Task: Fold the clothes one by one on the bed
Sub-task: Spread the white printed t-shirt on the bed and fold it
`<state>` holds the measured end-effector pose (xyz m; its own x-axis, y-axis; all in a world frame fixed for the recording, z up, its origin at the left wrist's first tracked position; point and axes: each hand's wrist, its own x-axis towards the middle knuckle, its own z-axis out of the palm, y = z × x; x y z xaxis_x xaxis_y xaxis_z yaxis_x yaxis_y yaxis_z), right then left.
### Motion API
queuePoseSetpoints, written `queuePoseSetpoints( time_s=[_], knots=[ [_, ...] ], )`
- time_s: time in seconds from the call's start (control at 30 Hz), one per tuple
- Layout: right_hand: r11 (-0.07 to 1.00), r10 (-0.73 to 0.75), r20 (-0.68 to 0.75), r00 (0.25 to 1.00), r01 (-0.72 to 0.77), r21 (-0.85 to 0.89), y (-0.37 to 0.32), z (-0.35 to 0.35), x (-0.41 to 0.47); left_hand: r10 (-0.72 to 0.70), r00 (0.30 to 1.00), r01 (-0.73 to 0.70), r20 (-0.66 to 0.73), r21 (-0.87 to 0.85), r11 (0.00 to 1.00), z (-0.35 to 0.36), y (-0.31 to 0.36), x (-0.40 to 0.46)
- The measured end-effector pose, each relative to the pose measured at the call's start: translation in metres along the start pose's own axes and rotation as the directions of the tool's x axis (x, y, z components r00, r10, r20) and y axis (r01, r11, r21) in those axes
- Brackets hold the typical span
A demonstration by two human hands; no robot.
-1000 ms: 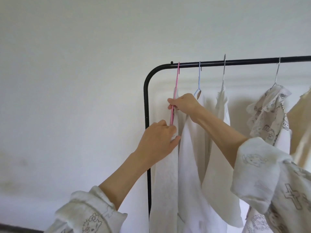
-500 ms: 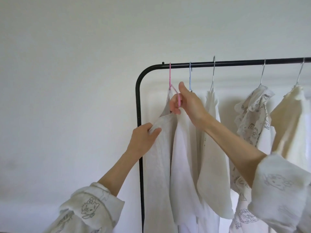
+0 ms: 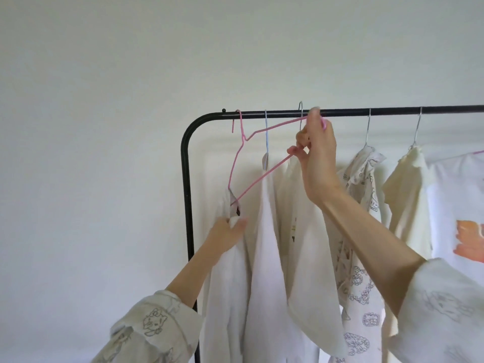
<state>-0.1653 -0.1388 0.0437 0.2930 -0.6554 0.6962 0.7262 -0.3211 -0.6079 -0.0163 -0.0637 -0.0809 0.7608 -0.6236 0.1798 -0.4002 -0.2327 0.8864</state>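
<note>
At the left end of the black rail, right hand clenched round the tilted pink hanger, hook barely on the bar; left hand gripping the collar of the white garment, one hanger corner tucked in its neck. Judged barely begun: first piece nearly off, nothing folded, other clothes hanging, no bed visible.
</note>
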Motion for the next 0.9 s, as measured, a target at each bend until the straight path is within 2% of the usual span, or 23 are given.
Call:
queuePoseSetpoints(
  time_s=[0.1, 0.23, 0.33, 0.43, 0.53, 0.6, 0.67, 0.77, 0.83, 0.9],
  knots=[
    [0.995, -0.047, -0.07, 0.996, 0.041, -0.092, 0.009, -0.007, 0.01, -0.093, 0.995, 0.09, 0.036, 0.08, 0.993, 0.008, -0.017, 0.006],
    [0.982, 0.183, -0.004, 0.983, -0.183, -0.048, 0.025, -0.008, 0.005, -0.177, 0.983, 0.181, -0.044, 0.116, 0.977, 0.005, -0.035, 0.009],
    [0.956, 0.233, 0.047, 0.971, -0.22, -0.193, 0.048, -0.001, -0.013, -0.207, 0.971, 0.209, -0.122, 0.005, 0.978, -0.011, -0.038, 0.009],
    [0.912, 0.193, 0.093, 0.977, -0.143, -0.385, 0.058, 0.008, -0.032, -0.212, 0.965, 0.192, -0.156, -0.134, 0.972, -0.036, -0.034, 0.006],
    [0.866, 0.173, 0.139, 0.975, -0.083, -0.493, 0.058, 0.017, -0.047, -0.24, 0.952, 0.188, -0.192, -0.257, 0.948, -0.059, -0.026, -0.002],
    [0.841, 0.248, 0.172, 0.953, -0.123, -0.527, 0.061, 0.024, -0.064, -0.267, 0.944, 0.202, -0.192, -0.303, 0.931, -0.075, -0.023, -0.014],
    [0.787, 0.378, 0.175, 0.909, -0.216, -0.577, 0.068, 0.024, -0.082, -0.279, 0.942, 0.203, -0.186, -0.344, 0.917, -0.087, -0.017, -0.026],
    [0.656, 0.577, 0.195, 0.793, -0.309, -0.688, 0.082, 0.028, -0.12, -0.254, 0.95, 0.169, -0.184, -0.383, 0.908, -0.106, -0.015, -0.055],
    [0.594, 0.686, 0.272, 0.674, -0.305, -0.744, 0.086, 0.035, -0.142, -0.214, 0.966, 0.148, -0.148, -0.364, 0.92, -0.116, -0.013, -0.076],
    [0.631, 0.703, 0.435, 0.562, -0.212, -0.746, 0.084, 0.053, -0.164, -0.181, 0.976, 0.134, -0.124, -0.313, 0.94, -0.127, -0.013, -0.099]
  ],
)
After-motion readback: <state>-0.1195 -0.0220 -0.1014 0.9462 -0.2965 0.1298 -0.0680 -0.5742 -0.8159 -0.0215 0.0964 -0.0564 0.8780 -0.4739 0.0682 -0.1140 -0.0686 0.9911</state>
